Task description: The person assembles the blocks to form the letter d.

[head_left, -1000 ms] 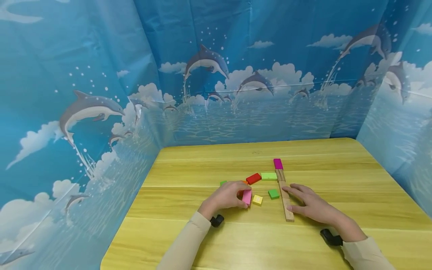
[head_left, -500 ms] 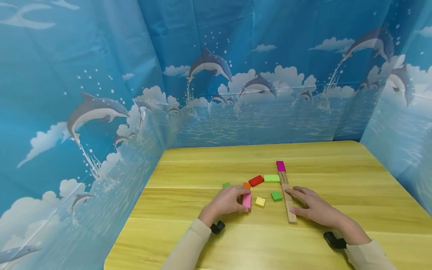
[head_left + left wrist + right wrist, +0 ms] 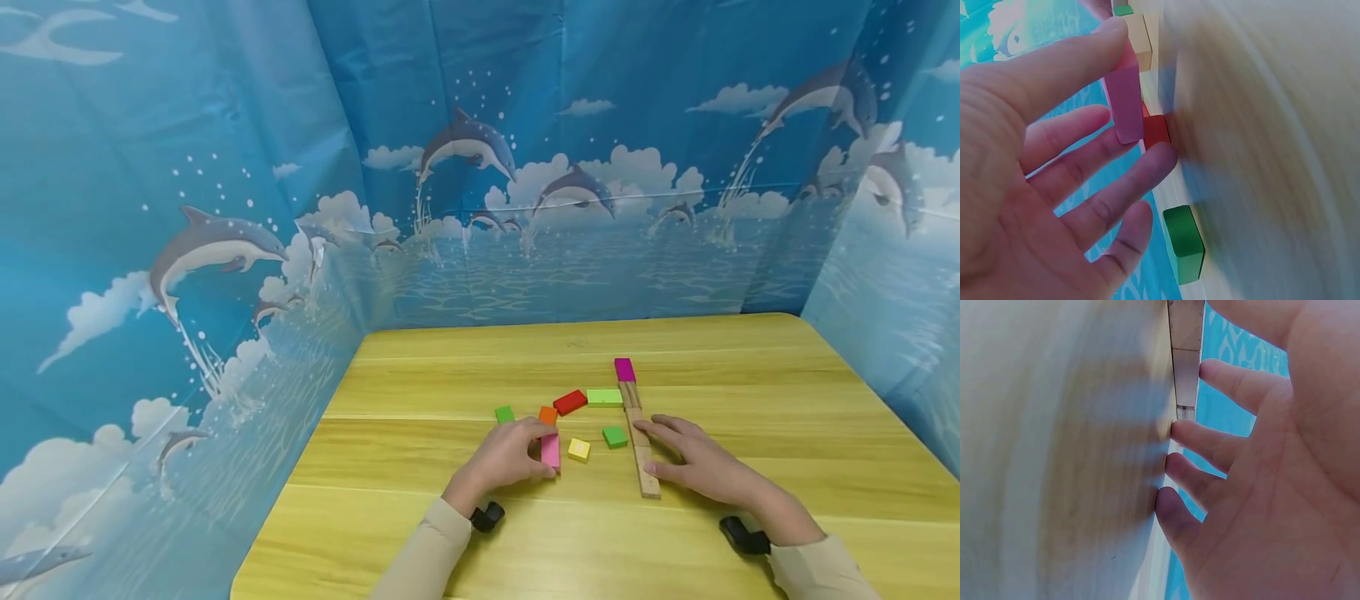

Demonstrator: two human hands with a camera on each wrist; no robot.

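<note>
My left hand (image 3: 501, 454) pinches a pink block (image 3: 551, 454) by its two ends, the thumb on the near end and fingers at the far end. In the left wrist view the pink block (image 3: 1125, 103) stands between thumb and fingertips, the other fingers spread. An orange block (image 3: 548, 415) lies just beyond it, followed by a red block (image 3: 570, 403) and a light green block (image 3: 603, 398). These lead to a straight row of plain wooden blocks (image 3: 642, 458) topped by a magenta block (image 3: 625, 370). My right hand (image 3: 693, 460) rests with extended fingers along the row's right side.
Between the hands lie a small yellow block (image 3: 579, 450) and a green block (image 3: 615, 437). Another green block (image 3: 505, 414) sits beyond the left hand. All are on a wood-grain table (image 3: 585, 550), with a dolphin-print curtain (image 3: 480, 258) behind and at both sides.
My left hand has drawn slightly nearer with the pink block, uncovering more of the orange block and the far green one. The right hand stays on the wooden row. The head view has shifted a little.
</note>
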